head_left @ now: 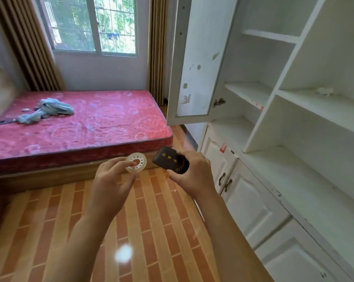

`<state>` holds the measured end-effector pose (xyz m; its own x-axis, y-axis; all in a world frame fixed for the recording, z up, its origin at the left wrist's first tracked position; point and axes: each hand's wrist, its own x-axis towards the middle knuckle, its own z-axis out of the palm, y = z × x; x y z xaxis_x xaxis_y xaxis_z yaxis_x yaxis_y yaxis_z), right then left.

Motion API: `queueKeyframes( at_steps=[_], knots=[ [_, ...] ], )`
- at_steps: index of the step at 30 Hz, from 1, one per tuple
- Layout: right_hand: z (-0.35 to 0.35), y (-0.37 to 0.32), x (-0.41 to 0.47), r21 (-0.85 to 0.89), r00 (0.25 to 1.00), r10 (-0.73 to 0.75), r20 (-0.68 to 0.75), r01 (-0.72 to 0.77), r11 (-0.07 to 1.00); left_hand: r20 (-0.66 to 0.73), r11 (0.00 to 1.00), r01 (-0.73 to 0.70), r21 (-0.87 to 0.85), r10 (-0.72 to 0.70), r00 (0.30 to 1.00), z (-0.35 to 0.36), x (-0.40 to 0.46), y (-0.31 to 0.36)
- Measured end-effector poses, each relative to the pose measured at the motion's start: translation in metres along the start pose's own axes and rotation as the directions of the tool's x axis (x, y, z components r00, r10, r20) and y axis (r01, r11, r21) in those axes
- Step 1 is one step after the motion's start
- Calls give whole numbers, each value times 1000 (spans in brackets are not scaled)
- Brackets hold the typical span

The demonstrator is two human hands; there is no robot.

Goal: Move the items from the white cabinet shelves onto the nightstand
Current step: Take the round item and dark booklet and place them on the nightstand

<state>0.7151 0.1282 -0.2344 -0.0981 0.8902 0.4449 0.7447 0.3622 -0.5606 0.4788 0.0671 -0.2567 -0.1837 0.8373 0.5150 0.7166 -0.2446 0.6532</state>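
Left hand (111,180) pinches clear tape roll (136,162), hole facing camera. Right hand (192,171) grips dark box (170,162) with gold characters, long axis slanting up-left. Both held over brick-pattern floor (151,231), roll just left of box. Red mattress (80,123) beyond, grey cloth (50,109) on it. White cabinet (294,119) at right, door (194,68) open, shelves bare except small scrap (324,90).

The dark case (170,162), in the right hand (193,171) near the middle, carries gold Chinese characters and a curved line of small gold print, both too blurred to read.
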Motion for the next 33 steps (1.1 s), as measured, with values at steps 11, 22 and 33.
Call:
queueKeyframes(
  at_steps=[11,22,33],
  knots=[
    [45,35,118,124,980,-176,88,164,979,-131,983,135,127,-118,984,35,63,-7],
    [112,21,172,307,917,-341,205,271,912,-261,927,267,263,-198,945,29,79,-46],
    [165,-4,210,351,885,-398,243,302,886,-300,896,340,287,-253,920,11,105,-89]
  ],
)
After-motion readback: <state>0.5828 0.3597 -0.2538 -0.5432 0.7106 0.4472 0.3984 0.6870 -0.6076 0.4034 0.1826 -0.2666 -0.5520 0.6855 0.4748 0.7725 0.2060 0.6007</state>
